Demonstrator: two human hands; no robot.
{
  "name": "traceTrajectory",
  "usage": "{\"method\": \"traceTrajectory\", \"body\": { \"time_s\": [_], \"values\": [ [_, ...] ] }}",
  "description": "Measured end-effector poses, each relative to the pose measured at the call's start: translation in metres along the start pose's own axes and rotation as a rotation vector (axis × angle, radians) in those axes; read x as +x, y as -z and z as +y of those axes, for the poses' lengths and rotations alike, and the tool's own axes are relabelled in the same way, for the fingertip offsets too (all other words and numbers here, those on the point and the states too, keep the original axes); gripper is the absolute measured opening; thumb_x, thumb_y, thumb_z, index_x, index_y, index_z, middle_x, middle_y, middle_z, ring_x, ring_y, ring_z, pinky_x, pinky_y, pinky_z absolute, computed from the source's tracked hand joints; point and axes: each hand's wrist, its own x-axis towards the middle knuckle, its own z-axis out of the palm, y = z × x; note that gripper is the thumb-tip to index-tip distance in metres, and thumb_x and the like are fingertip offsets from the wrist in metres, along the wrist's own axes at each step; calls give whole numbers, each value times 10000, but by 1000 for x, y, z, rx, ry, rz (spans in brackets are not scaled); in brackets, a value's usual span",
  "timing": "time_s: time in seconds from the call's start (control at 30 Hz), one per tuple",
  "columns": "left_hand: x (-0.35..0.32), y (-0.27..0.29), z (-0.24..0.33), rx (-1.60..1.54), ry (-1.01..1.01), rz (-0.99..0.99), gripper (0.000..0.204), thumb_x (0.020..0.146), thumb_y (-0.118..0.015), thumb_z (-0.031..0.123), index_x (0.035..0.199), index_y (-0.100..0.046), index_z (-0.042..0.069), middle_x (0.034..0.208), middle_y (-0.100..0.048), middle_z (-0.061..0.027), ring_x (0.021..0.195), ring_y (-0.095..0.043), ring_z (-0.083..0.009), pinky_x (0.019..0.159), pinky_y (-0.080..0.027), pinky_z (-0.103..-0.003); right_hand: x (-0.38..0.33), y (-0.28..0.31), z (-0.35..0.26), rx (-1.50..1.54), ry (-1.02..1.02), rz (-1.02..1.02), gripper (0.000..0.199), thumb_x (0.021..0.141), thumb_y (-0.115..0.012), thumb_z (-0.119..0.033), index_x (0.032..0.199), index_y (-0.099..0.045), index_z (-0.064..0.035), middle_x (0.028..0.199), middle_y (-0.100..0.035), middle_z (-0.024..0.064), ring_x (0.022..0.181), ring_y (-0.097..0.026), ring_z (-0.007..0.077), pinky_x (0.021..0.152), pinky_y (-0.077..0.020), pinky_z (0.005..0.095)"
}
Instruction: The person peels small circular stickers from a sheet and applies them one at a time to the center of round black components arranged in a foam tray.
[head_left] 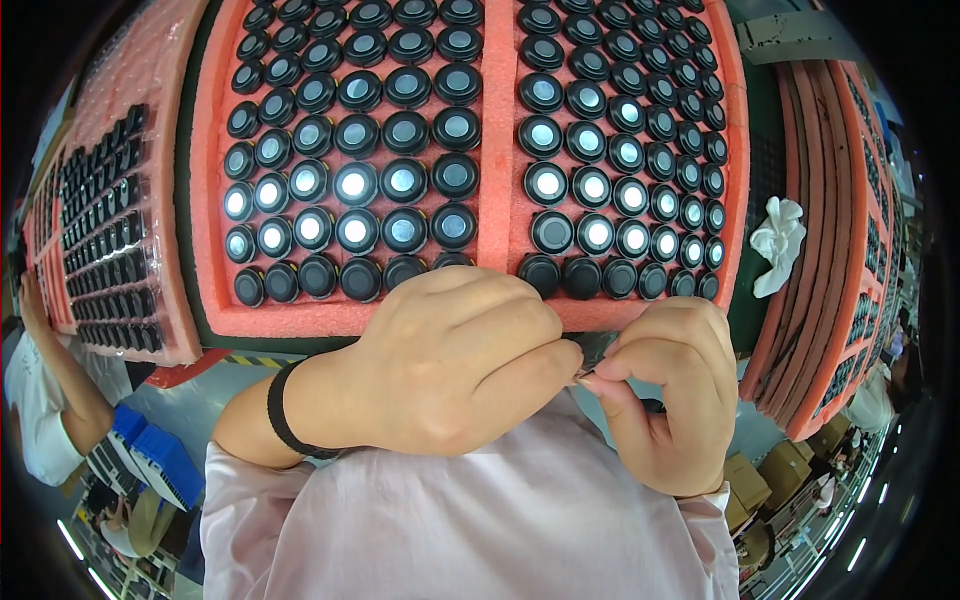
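Note:
A pink foam tray (498, 130) holds rows of black round parts (404, 178) with shiny disc tops, split by a foam strip down its middle. At its near edge my left hand (450, 360) is closed, a black band round the wrist. My right hand (680, 390) is closed too, thumb and forefinger pinched together against the left fingertips. Whatever lies between the fingertips is too small and hidden to name. A dark bit (653, 405) shows by the right palm. The left hand partly covers the nearest row of parts.
On the left stands another tray of black parts under clear plastic film (150, 240), with a co-worker's arm (75, 380) beside it. To the right are stacked pink foam trays (800, 260) and a crumpled white cloth (778, 245). Blue crates (160, 460) and cardboard boxes (785, 470) stand lower down.

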Motion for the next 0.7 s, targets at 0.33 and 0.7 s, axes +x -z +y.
{"method": "traceTrajectory", "body": {
  "time_s": [0.33, 0.7],
  "values": [
    [0, -2, -1, -5, 12, 23, 207, 736, -723, 144, 894, -702, 10, 851, -625, -87, 747, -657, -241, 595, -517, -343, -2, -1, 1, 6, -4, 23, 272, 734, -864, -47, 884, -640, -79, 883, -640, 72, 799, -607, 275, 756, -487, 396],
    [-1, 10, -1, -94, 141, -74, 210, 781, -811, 141, 910, -700, 19, 856, -635, -89, 734, -653, -261, 598, -520, -362, -2, 12, -2, -134, 101, -17, 248, 737, -849, -142, 914, -684, -85, 894, -614, 46, 805, -594, 263, 738, -426, 373]
  ]
}}
